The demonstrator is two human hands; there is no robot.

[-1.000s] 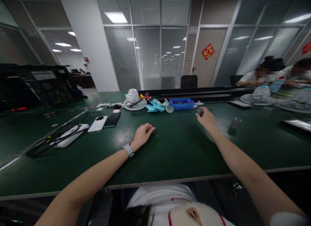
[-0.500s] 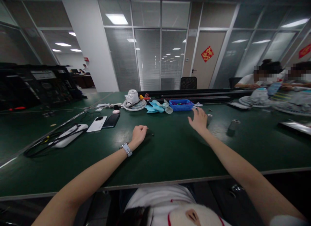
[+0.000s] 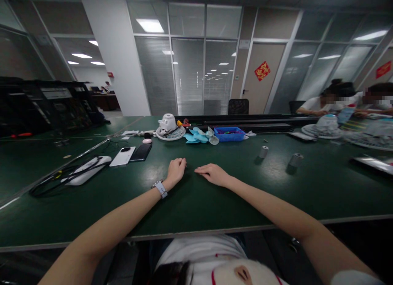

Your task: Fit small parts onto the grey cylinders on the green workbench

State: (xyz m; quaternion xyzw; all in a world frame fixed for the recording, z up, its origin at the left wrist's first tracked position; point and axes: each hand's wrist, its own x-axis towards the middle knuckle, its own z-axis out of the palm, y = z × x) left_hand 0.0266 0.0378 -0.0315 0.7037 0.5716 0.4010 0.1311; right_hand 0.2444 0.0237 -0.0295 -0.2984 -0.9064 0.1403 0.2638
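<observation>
My left hand (image 3: 177, 171) rests on the green table (image 3: 184, 211), its fingers curled in and their inner side hidden. A grey watch is on that wrist. Just across a narrow gap lies my right hand (image 3: 212, 174), low over the tabletop, fingers pressed together and pointing left. Whatever is under or between those fingertips is hidden. Right of the right hand, two small silver metal cylinders (image 3: 263, 152) stand upright on the table. Two phones (image 3: 123, 156), one white and one dark, lie left of my left hand.
Farther back are a white fan part (image 3: 168, 124), light-blue fan blades (image 3: 198, 135) and a blue tray (image 3: 229, 133) of small parts. A white device with black cable (image 3: 89, 170) lies left. Two people sit at the far right near more fan parts (image 3: 328, 125).
My right hand has come from beside the nearer cylinder leftward and towards me, its spread fingers now together. The tiny dark piece near my left hand no longer shows. My left hand stays put.
</observation>
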